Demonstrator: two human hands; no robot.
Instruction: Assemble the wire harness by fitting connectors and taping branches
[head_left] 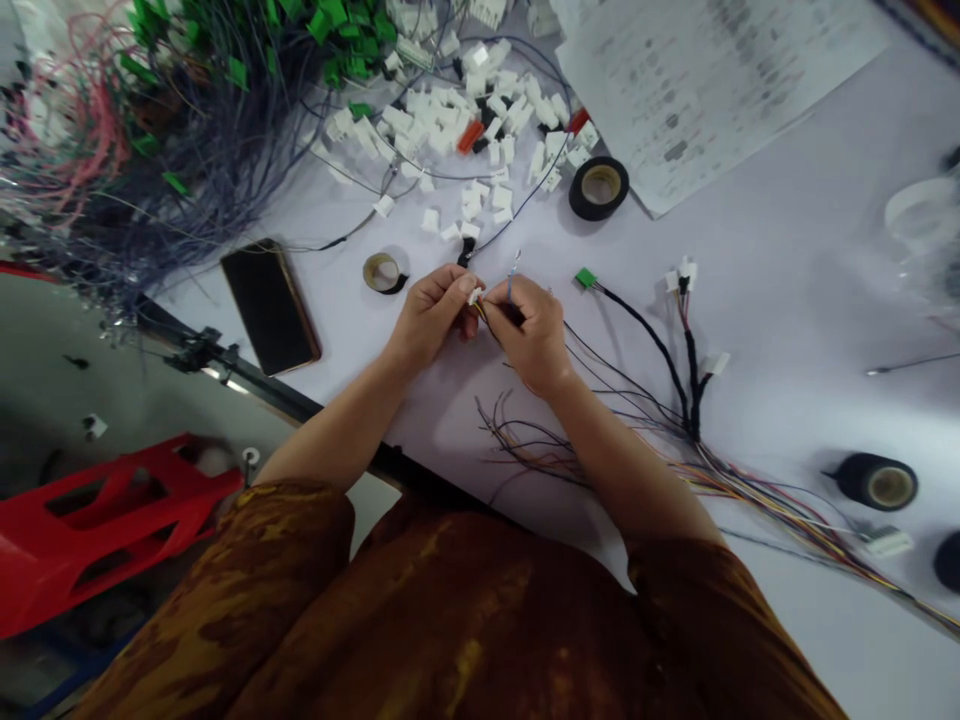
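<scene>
Between thumb and fingers, my left hand (433, 312) grips a small white connector (475, 296) with thin wires running out of it. Close against it, my right hand (531, 335) pinches wires (489, 318) near the connector's back. A bluish wire with a bare metal tip (515, 262) sticks up from the right hand's fingers. To the right lies a wire harness (694, 400) with black-taped branches, one ending in a green connector (586, 278), others in white connectors (684, 275). Loose wire ends (517, 435) spread on the table below the right hand.
White connectors (450, 120) lie heaped at the back, beside bundled wires (247, 130) with green connectors. A phone (270, 305) rests at left. Black tape rolls (598, 188) (877, 481) and a smaller roll (382, 272) sit around. Printed sheets (720, 90) lie back right; a red stool (112, 520) stands below left.
</scene>
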